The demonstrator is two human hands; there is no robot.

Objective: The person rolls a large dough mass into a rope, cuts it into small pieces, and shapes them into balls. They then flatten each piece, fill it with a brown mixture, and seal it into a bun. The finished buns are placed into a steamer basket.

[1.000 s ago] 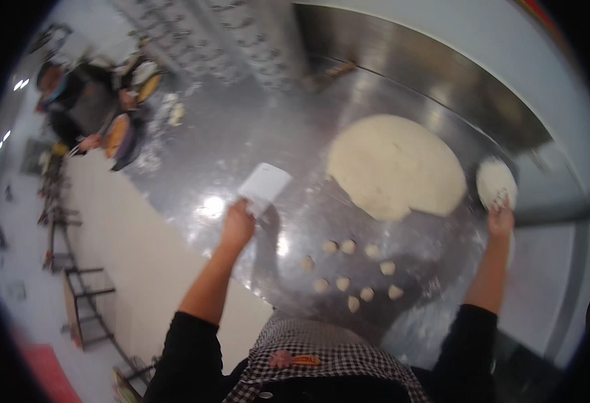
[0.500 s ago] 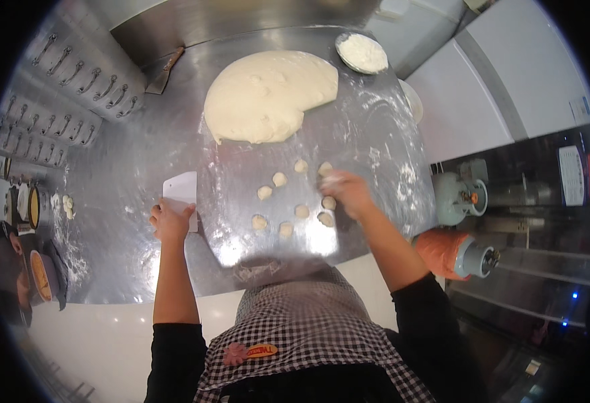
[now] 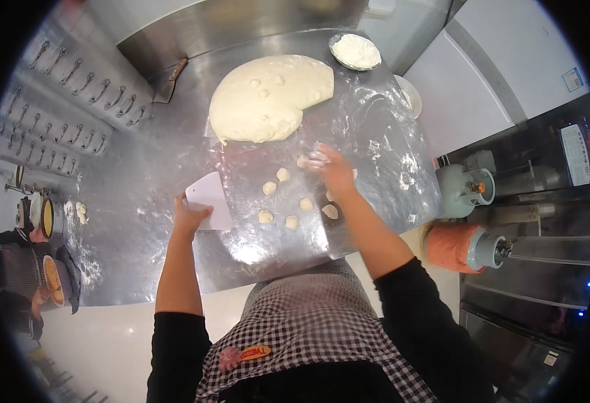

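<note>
In the surface's (image 3: 147, 208) far right corner, a bowl (image 3: 346, 65) holds white powder (image 3: 356, 50). By the left edge, a tub (image 3: 66, 279) contains something orange-brown (image 3: 54, 281). The large dough (image 3: 268, 101) lies toward the far edge, small dough pieces (image 3: 291, 221) nearer the front edge. The left hand (image 3: 191, 216) grips a white scraper (image 3: 209, 199); the right hand (image 3: 337, 172), fingers extended, reaches among the pieces, its grip unclear.
</note>
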